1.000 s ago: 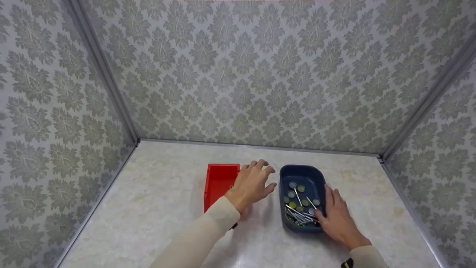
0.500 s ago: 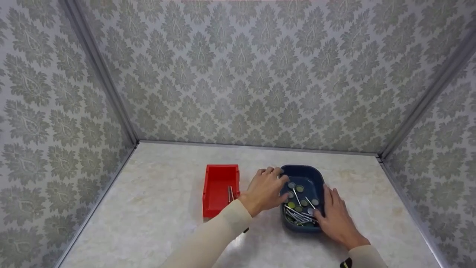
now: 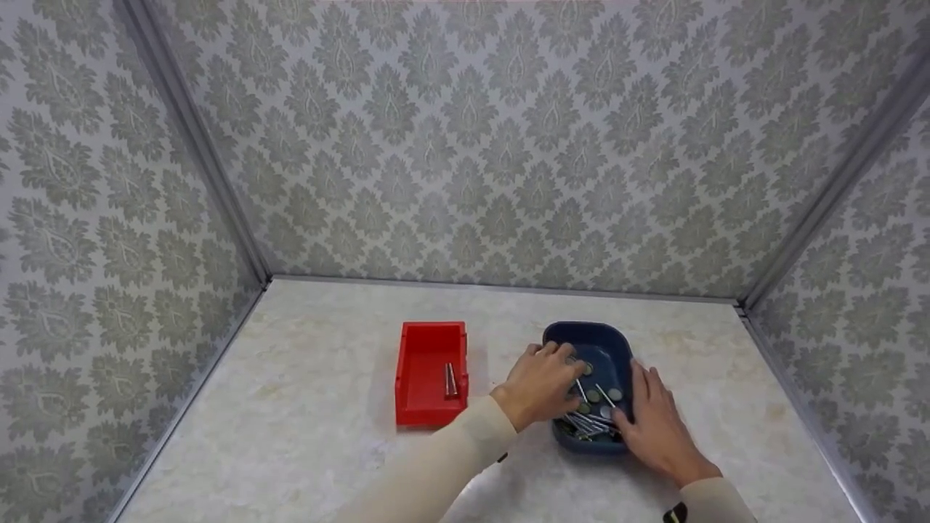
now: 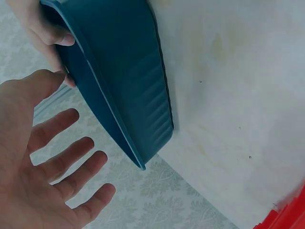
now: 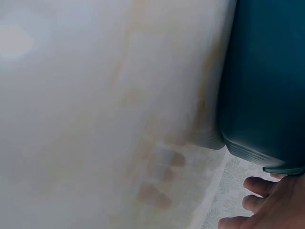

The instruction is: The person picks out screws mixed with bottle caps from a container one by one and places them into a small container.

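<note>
In the head view a dark blue plastic bin [image 3: 585, 333] holds several long silvery screws [image 3: 585, 423] and small round discs [image 3: 615, 394], grey and yellow-green. My left hand [image 3: 545, 385] hovers over its left rim, fingers spread and loosely bent; the left wrist view shows nothing in the palm [image 4: 33, 191]. My right hand [image 3: 660, 432] grips the bin's right side, thumb over the rim and fingers along the outer wall. Left of it, a red plastic bin [image 3: 421, 363] contains a few silvery screws [image 3: 450, 379] near its right wall.
Both bins stand on a pale marbled tabletop [image 3: 305, 407]. Patterned panels [image 3: 465, 145] enclose the table at the back and both sides. A gap of tabletop separates the two bins.
My left hand has moved right from beside the red bin to over the blue bin, uncovering the screws in the red bin. The right hand stays on the blue bin.
</note>
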The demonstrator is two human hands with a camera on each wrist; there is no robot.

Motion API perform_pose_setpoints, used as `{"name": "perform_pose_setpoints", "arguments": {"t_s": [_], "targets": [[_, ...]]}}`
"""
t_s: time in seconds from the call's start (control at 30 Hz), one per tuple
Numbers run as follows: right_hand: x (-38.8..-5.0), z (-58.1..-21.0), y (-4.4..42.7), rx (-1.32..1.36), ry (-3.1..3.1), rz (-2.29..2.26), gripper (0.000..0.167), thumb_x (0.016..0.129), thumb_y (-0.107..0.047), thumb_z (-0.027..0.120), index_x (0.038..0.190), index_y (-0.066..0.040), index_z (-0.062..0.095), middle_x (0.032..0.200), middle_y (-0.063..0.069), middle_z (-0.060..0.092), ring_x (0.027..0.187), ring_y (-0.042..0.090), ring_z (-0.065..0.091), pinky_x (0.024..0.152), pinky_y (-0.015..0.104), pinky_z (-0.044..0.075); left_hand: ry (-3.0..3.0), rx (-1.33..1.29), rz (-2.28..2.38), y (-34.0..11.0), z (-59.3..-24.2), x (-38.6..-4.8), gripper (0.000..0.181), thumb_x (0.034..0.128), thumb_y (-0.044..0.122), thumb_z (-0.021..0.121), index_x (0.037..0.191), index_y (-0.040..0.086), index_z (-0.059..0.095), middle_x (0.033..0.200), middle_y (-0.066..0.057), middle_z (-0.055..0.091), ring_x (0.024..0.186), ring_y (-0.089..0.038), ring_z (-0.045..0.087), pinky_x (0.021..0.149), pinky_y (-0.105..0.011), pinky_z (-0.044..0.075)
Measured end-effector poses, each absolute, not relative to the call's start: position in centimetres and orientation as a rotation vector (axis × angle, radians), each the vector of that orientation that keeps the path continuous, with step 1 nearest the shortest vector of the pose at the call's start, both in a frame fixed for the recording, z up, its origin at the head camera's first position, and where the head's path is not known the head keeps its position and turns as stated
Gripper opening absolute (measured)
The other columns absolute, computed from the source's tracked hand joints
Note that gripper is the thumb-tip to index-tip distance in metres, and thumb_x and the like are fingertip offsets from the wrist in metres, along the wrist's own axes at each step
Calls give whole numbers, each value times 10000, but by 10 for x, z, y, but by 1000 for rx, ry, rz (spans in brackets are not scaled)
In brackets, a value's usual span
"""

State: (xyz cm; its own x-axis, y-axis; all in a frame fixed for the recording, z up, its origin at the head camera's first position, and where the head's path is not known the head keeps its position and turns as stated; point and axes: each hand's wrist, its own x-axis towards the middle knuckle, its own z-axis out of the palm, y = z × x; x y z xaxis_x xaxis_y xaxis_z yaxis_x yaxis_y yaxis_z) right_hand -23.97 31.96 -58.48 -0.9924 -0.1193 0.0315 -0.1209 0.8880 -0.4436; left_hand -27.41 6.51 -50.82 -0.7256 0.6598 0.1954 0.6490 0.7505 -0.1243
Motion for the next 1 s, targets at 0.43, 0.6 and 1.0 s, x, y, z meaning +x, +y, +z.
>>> {"name": "perform_pose_setpoints", "arguments": {"t_s": [0.43,0.6,1.0], "targets": [[-241,-583,320,218,-3041,710,946,1168,-313,631,1845,26,64,1889,402,119,1764,644,93,1396,834,151,-2764,-1141,257,96,-523,-269,459,1058,588,818,1472,391,794,1520,63,738,1347,-192,729,1084,-396,656],[-241,-584,320,217,-3039,706,951,1163,-302,635,1844,30,61,1891,398,121,1767,636,91,1400,829,147,-2783,-1137,281,104,-529,-268,380,1035,567,845,1361,372,844,1403,73,797,1264,-152,772,1023,-377,686],[-240,-586,320,201,-3049,731,954,1163,-305,619,1848,20,41,1896,386,124,1773,634,73,1412,820,121,-2907,-1072,347,122,-531,-267,264,1034,525,869,1242,364,882,1187,119,882,1032,-79,838,849,-318,711]]}}
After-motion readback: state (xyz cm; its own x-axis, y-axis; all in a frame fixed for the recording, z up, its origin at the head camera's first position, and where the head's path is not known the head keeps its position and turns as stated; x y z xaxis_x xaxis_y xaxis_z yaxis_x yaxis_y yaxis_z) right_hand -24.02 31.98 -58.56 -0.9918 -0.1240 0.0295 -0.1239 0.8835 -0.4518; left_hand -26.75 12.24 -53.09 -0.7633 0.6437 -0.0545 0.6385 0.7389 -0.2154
